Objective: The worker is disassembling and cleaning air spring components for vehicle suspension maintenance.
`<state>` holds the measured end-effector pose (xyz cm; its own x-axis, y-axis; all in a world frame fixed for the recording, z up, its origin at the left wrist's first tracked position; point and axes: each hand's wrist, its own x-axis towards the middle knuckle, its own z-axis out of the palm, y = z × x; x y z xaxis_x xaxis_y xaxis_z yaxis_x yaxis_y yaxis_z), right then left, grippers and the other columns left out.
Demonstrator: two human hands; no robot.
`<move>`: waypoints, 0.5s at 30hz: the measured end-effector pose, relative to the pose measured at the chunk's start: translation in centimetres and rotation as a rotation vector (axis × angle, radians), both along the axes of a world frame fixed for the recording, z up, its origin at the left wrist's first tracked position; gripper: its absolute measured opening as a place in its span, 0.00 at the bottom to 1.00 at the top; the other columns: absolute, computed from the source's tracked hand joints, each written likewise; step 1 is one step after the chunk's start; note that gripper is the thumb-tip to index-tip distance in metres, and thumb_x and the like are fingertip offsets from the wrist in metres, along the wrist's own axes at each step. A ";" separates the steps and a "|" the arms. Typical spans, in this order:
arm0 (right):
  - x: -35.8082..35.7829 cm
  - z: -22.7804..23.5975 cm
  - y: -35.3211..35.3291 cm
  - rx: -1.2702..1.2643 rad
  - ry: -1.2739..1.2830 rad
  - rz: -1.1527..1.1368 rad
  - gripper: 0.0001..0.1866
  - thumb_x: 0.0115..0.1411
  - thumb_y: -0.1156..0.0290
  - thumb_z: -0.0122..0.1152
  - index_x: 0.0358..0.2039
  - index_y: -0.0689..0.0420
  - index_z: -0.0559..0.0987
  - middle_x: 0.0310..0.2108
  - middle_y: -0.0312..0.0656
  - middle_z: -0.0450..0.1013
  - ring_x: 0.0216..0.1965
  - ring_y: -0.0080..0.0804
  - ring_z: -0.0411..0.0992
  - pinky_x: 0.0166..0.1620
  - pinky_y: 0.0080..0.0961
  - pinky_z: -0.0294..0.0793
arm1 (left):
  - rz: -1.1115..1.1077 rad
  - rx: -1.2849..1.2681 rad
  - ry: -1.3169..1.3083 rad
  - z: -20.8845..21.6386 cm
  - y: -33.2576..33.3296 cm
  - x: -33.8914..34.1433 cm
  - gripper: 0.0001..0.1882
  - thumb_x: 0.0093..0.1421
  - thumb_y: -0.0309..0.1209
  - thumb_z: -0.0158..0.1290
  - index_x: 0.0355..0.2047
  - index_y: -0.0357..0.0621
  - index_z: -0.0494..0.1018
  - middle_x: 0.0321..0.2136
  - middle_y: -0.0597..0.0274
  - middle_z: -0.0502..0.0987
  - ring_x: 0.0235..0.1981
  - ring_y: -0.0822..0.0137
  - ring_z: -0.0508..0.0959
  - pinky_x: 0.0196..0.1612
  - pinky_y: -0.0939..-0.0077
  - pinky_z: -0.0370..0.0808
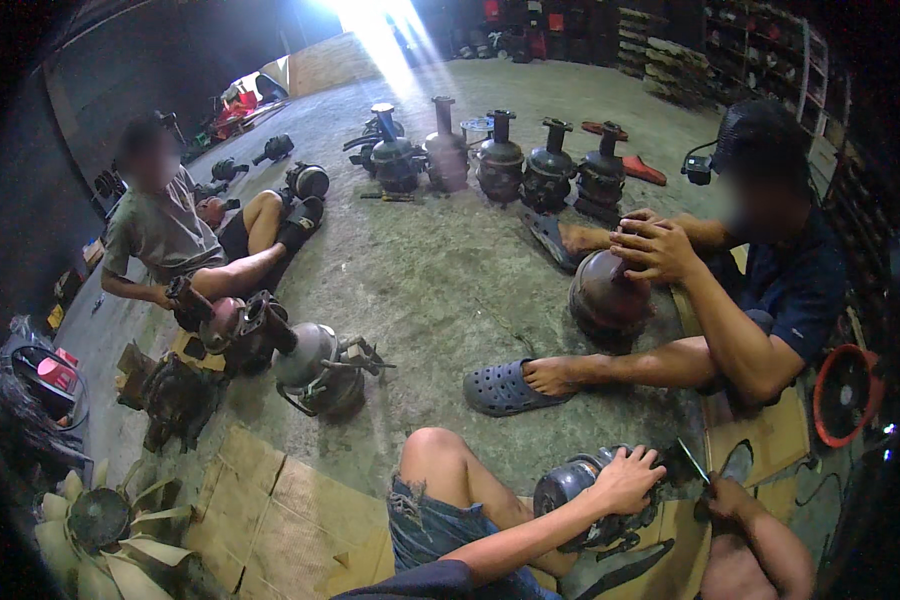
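Observation:
Beside my bent knee, a dark round metal housing (562, 492) lies on its side on cardboard. My left hand (625, 482) presses on it from above, fingers bent over its right end. To the right, my right hand (732, 498) is closed round a hand tool (691, 459) with a thin, pale metal shaft. The shaft points up and left, toward the housing's right end; I cannot tell whether it touches. What kind of tip it has is too small to make out.
Opposite right, a seated person grips a bell-shaped metal housing (600, 290). Several similar necked housings (497, 165) stand beyond. Another housing (320, 365) stands front left, near a seated person. Cardboard sheets (300, 520), a fan blade (100, 518) and a red-rimmed round fan (846, 395) lie around me.

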<state>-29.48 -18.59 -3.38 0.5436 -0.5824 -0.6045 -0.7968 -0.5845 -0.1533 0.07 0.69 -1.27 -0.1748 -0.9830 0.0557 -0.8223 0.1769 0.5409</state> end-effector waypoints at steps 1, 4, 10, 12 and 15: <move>0.1 0.2 0.2 -0.023 -0.007 0.013 0.26 0.58 0.62 0.62 0.52 0.64 0.70 0.42 0.66 0.78 0.47 0.67 0.76 0.50 0.53 0.76 | 0.002 -0.009 -0.001 0.0 0.0 0.0 0.32 0.50 0.36 0.64 0.57 0.46 0.72 0.53 0.50 0.70 0.59 0.48 0.68 0.54 0.48 0.71; 0.3 0.7 0.5 -0.043 0.000 0.020 0.24 0.58 0.62 0.61 0.51 0.63 0.71 0.41 0.64 0.78 0.45 0.66 0.77 0.48 0.53 0.76 | 0.001 -0.010 0.001 -0.1 0.0 0.0 0.32 0.50 0.36 0.64 0.57 0.47 0.72 0.52 0.50 0.70 0.59 0.48 0.68 0.54 0.48 0.70; 0.3 0.8 0.5 -0.027 0.032 -0.003 0.27 0.59 0.62 0.62 0.54 0.63 0.69 0.43 0.66 0.78 0.48 0.66 0.76 0.51 0.53 0.76 | 0.001 -0.013 -0.004 -0.2 0.0 0.0 0.32 0.50 0.37 0.65 0.57 0.47 0.72 0.51 0.50 0.70 0.59 0.48 0.68 0.54 0.48 0.70; 0.3 0.7 0.4 -0.009 0.049 -0.009 0.30 0.58 0.62 0.64 0.56 0.64 0.67 0.44 0.67 0.77 0.50 0.66 0.76 0.53 0.53 0.76 | 0.000 -0.013 -0.006 -0.2 0.0 0.0 0.33 0.50 0.37 0.65 0.57 0.47 0.72 0.51 0.50 0.70 0.59 0.48 0.68 0.54 0.48 0.70; 0.3 0.6 0.2 0.001 0.029 0.032 0.29 0.59 0.62 0.63 0.56 0.63 0.67 0.42 0.67 0.78 0.48 0.67 0.76 0.52 0.53 0.76 | -0.004 -0.015 -0.004 -0.2 0.0 0.0 0.33 0.50 0.37 0.64 0.57 0.47 0.72 0.52 0.50 0.70 0.59 0.48 0.68 0.54 0.48 0.70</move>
